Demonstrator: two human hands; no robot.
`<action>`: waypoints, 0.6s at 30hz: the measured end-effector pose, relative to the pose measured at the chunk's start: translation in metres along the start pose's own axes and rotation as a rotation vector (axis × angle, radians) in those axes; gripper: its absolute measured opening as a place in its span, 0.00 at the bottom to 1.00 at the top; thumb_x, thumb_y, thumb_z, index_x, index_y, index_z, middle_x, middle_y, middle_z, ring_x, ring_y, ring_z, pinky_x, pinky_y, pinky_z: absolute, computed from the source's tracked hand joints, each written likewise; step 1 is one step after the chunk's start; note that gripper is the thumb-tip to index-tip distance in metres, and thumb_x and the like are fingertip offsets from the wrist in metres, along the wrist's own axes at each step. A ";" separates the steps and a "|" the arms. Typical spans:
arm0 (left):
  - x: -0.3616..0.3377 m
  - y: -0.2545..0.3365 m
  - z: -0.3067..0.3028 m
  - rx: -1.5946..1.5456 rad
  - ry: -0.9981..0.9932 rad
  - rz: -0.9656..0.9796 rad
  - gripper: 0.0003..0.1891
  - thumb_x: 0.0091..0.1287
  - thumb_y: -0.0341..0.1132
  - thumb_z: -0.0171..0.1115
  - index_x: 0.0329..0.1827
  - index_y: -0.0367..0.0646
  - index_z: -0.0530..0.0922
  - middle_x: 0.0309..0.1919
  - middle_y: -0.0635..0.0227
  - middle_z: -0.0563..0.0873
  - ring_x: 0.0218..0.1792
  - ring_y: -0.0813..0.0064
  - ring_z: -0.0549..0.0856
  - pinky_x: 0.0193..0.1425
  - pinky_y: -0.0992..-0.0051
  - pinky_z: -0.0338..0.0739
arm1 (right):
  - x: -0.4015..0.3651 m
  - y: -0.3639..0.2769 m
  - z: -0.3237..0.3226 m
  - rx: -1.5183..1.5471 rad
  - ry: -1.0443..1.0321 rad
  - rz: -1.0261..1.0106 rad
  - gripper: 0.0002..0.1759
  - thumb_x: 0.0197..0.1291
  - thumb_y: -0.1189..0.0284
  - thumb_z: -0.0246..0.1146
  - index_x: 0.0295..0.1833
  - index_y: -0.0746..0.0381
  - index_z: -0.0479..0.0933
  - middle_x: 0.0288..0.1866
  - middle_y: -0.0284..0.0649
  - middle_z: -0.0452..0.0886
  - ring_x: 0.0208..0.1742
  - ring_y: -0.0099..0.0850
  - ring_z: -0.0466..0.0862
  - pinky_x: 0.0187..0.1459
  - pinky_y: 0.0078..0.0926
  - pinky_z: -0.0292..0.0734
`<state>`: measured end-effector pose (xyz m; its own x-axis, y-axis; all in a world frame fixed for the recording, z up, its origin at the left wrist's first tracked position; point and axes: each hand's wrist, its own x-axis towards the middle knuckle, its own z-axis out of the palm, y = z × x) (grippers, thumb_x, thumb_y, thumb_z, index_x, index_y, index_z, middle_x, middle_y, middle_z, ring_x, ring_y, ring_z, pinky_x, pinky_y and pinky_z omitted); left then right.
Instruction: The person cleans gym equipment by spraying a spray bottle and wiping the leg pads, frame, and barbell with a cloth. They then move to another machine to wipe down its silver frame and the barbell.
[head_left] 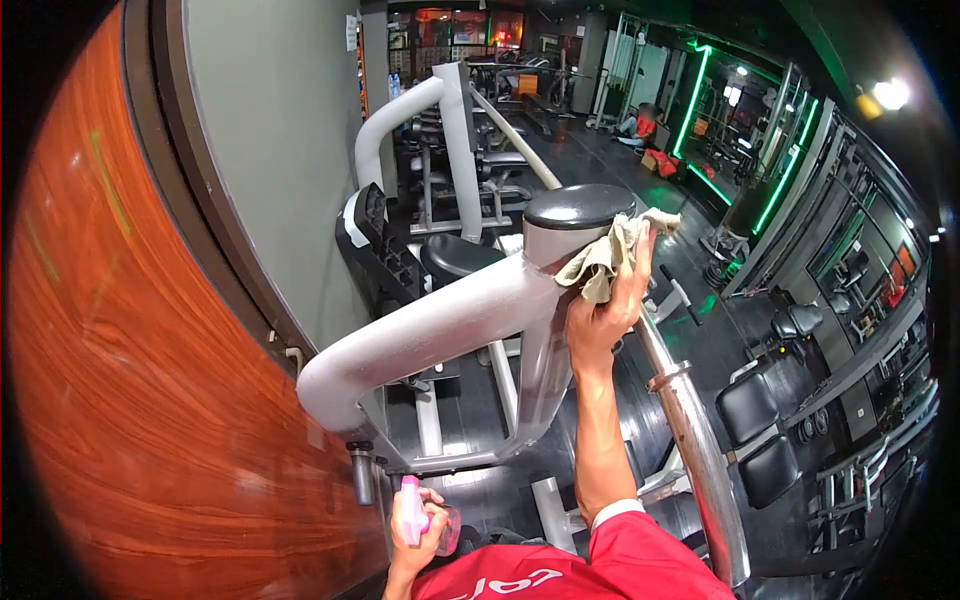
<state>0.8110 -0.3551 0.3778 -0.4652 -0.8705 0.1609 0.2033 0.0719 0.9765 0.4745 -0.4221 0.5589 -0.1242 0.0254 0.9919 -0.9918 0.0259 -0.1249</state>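
My right hand (612, 308) presses a crumpled beige cloth (600, 262) against the side of the machine's upright post, just under its round black cap (580, 207). The fingers point upward along the cloth. Low in the view, my left hand (420, 535) is wrapped round a spray bottle with a pink head (410, 508) and a clear pinkish body. The thick silver-grey frame tube (430, 330) of the gym machine runs between my hands, bending down at its left end. A chrome weight bar (700, 470) slopes down to the right of my right forearm.
A wood-grain panel (180, 400) stands close on the left, beside a grey wall (260, 150). Black padded seats (755, 410) and racks line the right. Farther back, a person in red (642, 124) sits on the floor near green-lit mirrors.
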 end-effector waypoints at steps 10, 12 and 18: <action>0.007 -0.001 0.003 0.025 -0.026 0.021 0.18 0.64 0.24 0.66 0.52 0.35 0.67 0.42 0.60 0.81 0.32 0.78 0.86 0.42 0.77 0.80 | -0.026 0.009 -0.002 0.003 0.007 -0.015 0.27 0.54 0.80 0.66 0.62 0.60 0.77 0.67 0.54 0.72 0.71 0.60 0.69 0.68 0.55 0.69; 0.007 0.002 0.005 0.008 -0.019 0.030 0.18 0.64 0.24 0.66 0.52 0.35 0.67 0.42 0.60 0.81 0.32 0.78 0.86 0.42 0.77 0.80 | -0.065 0.016 -0.009 0.018 -0.026 0.017 0.29 0.50 0.82 0.62 0.62 0.59 0.77 0.69 0.55 0.71 0.71 0.60 0.69 0.69 0.55 0.67; 0.003 -0.003 0.003 0.005 -0.017 0.041 0.18 0.63 0.23 0.65 0.52 0.34 0.67 0.42 0.60 0.81 0.32 0.77 0.86 0.42 0.77 0.80 | -0.168 0.027 -0.025 -0.032 -0.150 0.209 0.32 0.49 0.83 0.58 0.64 0.61 0.75 0.73 0.58 0.66 0.74 0.62 0.64 0.72 0.58 0.61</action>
<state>0.8061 -0.3565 0.3756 -0.4709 -0.8584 0.2035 0.2182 0.1102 0.9697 0.4697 -0.4009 0.3886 -0.3313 -0.1144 0.9366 -0.9432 0.0672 -0.3254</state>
